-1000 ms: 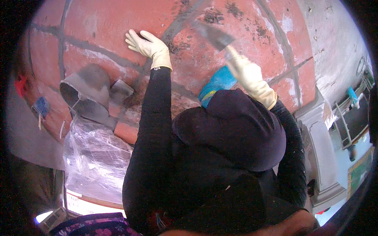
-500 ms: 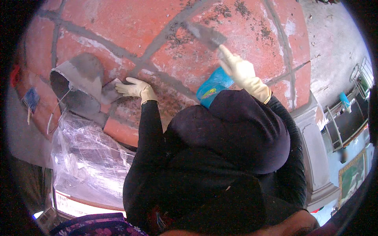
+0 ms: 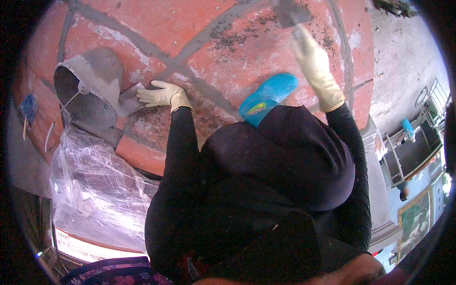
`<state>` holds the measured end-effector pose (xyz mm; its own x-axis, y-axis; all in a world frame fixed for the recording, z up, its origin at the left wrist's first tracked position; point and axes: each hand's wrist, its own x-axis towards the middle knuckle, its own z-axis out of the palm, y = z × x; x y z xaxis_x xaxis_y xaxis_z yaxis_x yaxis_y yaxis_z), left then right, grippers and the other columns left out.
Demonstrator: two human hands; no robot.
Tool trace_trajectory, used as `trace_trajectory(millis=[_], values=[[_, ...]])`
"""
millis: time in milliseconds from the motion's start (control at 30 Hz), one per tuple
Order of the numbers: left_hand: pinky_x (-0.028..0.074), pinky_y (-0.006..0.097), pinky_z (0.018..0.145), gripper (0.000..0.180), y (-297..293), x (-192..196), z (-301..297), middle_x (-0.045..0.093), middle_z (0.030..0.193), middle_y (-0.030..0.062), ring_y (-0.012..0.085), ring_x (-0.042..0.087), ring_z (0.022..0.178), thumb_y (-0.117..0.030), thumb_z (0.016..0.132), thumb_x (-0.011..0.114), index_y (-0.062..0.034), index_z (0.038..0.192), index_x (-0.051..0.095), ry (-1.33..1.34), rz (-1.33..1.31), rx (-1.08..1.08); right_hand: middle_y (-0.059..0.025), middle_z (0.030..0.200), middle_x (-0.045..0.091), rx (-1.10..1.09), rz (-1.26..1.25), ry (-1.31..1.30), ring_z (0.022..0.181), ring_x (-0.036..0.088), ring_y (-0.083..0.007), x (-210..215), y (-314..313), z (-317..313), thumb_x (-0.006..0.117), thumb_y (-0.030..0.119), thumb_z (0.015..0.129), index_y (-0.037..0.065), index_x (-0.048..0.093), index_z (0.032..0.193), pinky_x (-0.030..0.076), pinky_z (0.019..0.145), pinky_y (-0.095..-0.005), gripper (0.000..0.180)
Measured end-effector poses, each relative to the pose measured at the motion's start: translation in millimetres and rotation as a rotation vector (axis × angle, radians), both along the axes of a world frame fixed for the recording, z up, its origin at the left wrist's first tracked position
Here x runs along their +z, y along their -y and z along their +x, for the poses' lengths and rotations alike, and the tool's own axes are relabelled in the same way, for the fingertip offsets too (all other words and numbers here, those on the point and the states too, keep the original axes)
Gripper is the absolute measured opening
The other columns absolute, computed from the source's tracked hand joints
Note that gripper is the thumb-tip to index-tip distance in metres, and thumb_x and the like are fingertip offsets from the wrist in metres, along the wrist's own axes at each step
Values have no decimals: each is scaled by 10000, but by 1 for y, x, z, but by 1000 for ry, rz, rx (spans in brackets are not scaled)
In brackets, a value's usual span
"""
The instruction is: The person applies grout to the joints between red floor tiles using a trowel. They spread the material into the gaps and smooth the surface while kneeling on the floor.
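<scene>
Both my hands wear cream rubber gloves. My left hand (image 3: pixel 164 95) has its fingers stretched out and thumb apart. Its fingertips touch or lie just above a flat grey piece (image 3: pixel 129 99); I cannot tell which. That piece lies against a cement-smeared bucket (image 3: pixel 102 71), which is tipped on its side with a wire handle. Out at the upper right, my right hand (image 3: pixel 312 59) is closed round a trowel (image 3: pixel 292 13), its handle inside the fist. Motion smears the trowel and the fingers. Below the blade lies a red tile floor (image 3: pixel 266 52) with dark crumbs of mortar.
Grey mortar joints (image 3: pixel 194 45) run between the tiles. My blue boot (image 3: pixel 270 92) stands between my hands. A plastic-wrapped stack (image 3: pixel 99 185) sits at lower left, a small blue trowel-like tool (image 3: pixel 28 108) at far left. A metal rack (image 3: pixel 413 147) stands on the right.
My right hand has swung forward and to the right with the trowel, away from the boot. My left hand stays beside the bucket. More of the boot shows.
</scene>
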<state>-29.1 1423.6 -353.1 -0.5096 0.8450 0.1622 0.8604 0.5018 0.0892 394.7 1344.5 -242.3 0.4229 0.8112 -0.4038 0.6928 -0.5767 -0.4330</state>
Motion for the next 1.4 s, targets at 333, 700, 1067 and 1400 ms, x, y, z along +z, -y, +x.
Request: trace_trajectory(millis=[333,700,1067,1400], values=[[149,633,1166,629,-1,8,7,283,1575,264,421,232,1478,-368,1020,442,20,1503,330,45,17,-11,-193,1020,709,-2,-10,-41,901,695,-374,22,21,-28,626,336,941,141,506,1409,556,758,-462,521],[149,634,1164,637,-1,9,9,276,1569,281,436,225,1476,-377,1024,422,32,1503,322,61,8,-12,-222,984,697,124,-222,-138,871,685,-411,23,25,-61,641,339,926,199,494,1426,546,739,-500,539],[154,638,1162,630,1,8,7,289,1550,304,441,237,1469,-366,1019,435,47,1484,339,51,25,-30,-235,925,695,80,-272,-81,864,687,-410,21,16,-62,613,368,939,163,478,1424,547,742,-504,544],[159,649,1156,634,-1,3,5,278,1586,242,409,228,1483,-383,1016,432,5,1506,325,33,6,2,-212,1000,702,-1,-130,-89,922,691,-377,20,10,-43,641,287,937,133,487,1428,544,771,-428,537]])
